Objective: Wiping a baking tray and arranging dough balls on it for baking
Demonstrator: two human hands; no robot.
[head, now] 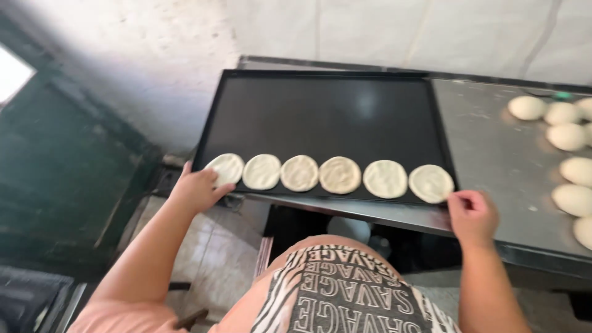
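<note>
A black baking tray lies on a metal table, with a row of several flat round dough discs along its near edge. My left hand grips the tray's near left corner, thumb beside the leftmost disc. My right hand holds the near right corner, fingers touching the edge by the rightmost disc.
Several round dough balls sit on the floured metal table to the right of the tray. A white wall stands behind the table. A dark green panel is on the left, with tiled floor below.
</note>
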